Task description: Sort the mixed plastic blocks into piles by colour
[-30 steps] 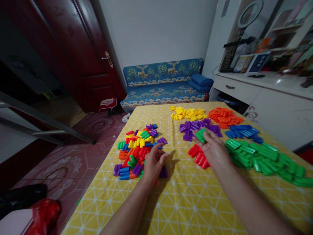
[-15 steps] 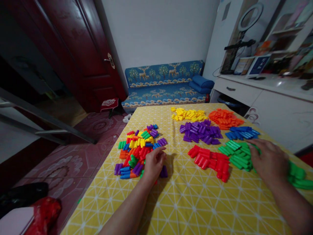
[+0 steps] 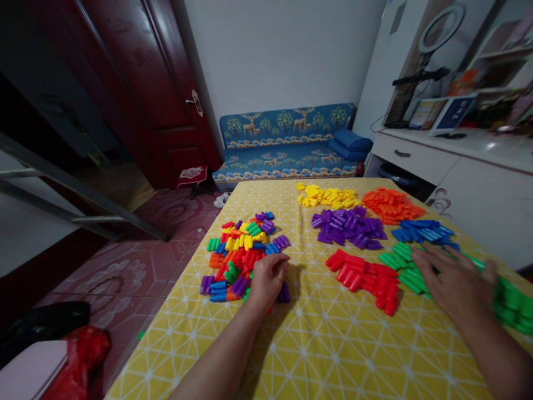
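My left hand (image 3: 268, 279) rests at the right edge of a mixed pile of small coloured plastic pieces (image 3: 237, 258). Its thumb and fingers are curled together, and whatever lies between them, if anything, is hidden. Purple pieces (image 3: 283, 293) show just beside that hand. On the far right, my right hand (image 3: 460, 280) is spread flat over the green pieces (image 3: 410, 272), fingers stretched out and covering part of them. Left of it lie red pieces (image 3: 366, 276); blue pieces (image 3: 425, 231) sit just beyond its fingertips.
Purple (image 3: 350, 226), yellow (image 3: 327, 196) and orange (image 3: 391, 204) heaps lie farther back on the yellow patterned tablecloth (image 3: 316, 344). Behind the table stands a blue patterned sofa (image 3: 287, 158). A white cabinet (image 3: 478, 189) is to the right, a metal ladder-like frame (image 3: 100, 219) to the left.
My right hand has shifted slightly over the green pieces, its fingers now more spread and stretched. My left hand keeps its curl beside the mixed pile. The whole view has swung a little.
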Motion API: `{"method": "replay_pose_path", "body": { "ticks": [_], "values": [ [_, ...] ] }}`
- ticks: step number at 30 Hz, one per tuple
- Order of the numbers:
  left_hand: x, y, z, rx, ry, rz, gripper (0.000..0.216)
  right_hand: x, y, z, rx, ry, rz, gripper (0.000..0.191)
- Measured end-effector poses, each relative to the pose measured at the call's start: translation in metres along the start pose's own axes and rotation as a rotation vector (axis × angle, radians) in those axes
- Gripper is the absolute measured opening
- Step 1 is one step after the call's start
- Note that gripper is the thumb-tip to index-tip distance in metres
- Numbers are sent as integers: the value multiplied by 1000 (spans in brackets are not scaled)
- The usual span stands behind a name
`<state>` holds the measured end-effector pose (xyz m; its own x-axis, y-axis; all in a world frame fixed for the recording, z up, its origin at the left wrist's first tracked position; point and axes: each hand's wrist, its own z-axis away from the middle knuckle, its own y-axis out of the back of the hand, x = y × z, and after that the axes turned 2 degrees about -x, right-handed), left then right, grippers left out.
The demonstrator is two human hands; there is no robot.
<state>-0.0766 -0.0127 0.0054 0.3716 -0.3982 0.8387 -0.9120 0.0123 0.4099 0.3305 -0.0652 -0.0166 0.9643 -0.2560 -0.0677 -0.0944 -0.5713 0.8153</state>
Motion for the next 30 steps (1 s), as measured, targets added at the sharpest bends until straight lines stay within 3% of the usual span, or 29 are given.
{"method": "replay_pose_path", "body": {
  "ticks": [4, 6, 9, 13, 16, 20, 25, 30],
  "values": [
    [-1, 0, 0, -10, 2, 1, 18, -28, 20, -8, 50, -18, -132, 49],
    [-1, 0, 0, -16, -1, -2, 18, -62, 34, -11, 26, 49, -318, 46],
    [0, 0, 1, -13, -3, -4, 17, -133, 45, -6, -145, 94, -777, 35],
    [2, 1, 1, -9, -16, 4, 18, -226, 29, 12, -416, -12, -1215, 20],
    [4, 3, 0, -14, -26, -8, 21, -267, 8, 22, -487, -73, -1331, 15],
    [3, 2, -1, -10, -18, -5, 22, -278, -7, 23, -438, -108, -1329, 12],
    [5, -1, 1, 30, -36, -19, 21, -271, -10, 24, -492, -133, -1405, 10],
    [19, 17, -10, 71, -13, -59, 19, -273, -11, 24, -498, -164, -1460, 8]
  ]
}}
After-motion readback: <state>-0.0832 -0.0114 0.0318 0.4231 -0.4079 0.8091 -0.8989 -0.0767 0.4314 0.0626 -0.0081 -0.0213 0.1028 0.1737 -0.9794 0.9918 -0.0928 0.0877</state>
